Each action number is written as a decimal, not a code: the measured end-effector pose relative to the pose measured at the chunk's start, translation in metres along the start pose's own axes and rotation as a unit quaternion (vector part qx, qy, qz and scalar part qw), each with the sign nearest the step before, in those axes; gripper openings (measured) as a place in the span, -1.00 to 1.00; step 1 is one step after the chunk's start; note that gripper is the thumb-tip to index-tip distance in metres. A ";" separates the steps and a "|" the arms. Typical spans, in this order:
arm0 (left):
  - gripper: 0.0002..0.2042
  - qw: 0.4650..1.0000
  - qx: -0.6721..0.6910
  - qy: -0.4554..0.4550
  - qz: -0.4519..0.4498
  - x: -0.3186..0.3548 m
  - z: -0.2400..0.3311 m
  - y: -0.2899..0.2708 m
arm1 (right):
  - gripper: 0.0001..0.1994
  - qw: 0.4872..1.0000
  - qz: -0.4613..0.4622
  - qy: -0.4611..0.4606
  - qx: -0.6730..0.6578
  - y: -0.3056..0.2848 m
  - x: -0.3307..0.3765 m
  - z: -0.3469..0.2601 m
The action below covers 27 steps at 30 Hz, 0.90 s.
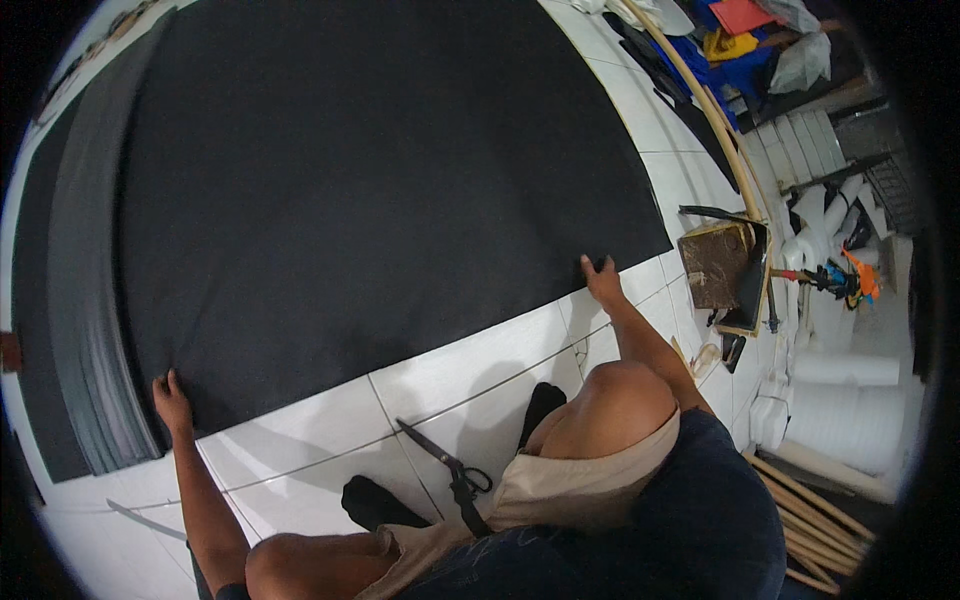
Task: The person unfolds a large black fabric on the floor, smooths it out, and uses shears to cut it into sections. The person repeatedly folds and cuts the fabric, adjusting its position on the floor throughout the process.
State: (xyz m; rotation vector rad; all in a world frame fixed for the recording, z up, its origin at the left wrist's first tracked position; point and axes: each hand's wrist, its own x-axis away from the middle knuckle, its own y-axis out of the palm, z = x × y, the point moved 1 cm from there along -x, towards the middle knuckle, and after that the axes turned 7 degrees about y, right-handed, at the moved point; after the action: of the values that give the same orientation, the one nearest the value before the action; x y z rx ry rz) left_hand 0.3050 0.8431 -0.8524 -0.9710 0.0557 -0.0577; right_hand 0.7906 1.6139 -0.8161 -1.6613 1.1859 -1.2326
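Observation:
A wide sheet of black fabric [380,200] is spread on the tiled floor before me. My left hand [172,402] rests at its near left corner, beside a pile of folded dark grey layers [95,300]; its visible fingers are apart. Further right, my right hand [602,282] touches the near edge close to the right corner, thumb and finger spread on the cloth. Some fingers of both hands are hard to make out. Black-handled scissors [445,458] lie on the floor between my feet, their blades pointing away from me.
A thin blade [145,520] lies near my left forearm. To the right stand a brown box-like object [715,265], a long curved pale strip [700,95] and white foam rolls [845,400]. Wooden sticks [815,520] lie at lower right; coloured bags [745,40] are heaped at far right.

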 end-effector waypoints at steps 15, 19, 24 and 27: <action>-0.77 0.996 -0.032 0.002 0.088 0.047 0.041 -0.009 | -0.38 0.894 0.135 0.053 -0.424 0.034 -0.084 -0.025; -0.78 0.991 -0.044 0.015 0.126 0.071 0.035 -0.012 | -0.39 0.863 0.064 0.058 -0.498 0.027 -0.083 -0.052; -0.76 0.992 -0.028 -0.001 0.120 0.055 0.037 0.002 | -0.36 0.774 -0.004 0.023 -0.632 0.007 -0.098 -0.050; -0.74 0.989 -0.076 -0.022 0.122 0.044 0.057 0.007 | -0.40 0.769 -0.011 0.056 -0.636 0.002 -0.101 -0.077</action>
State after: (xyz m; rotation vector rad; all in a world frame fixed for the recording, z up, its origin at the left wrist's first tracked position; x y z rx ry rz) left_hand 0.3536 0.8907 -0.8269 -1.1110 0.1394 0.1962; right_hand 0.7047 1.7072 -0.8261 -2.4928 2.3653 -0.4057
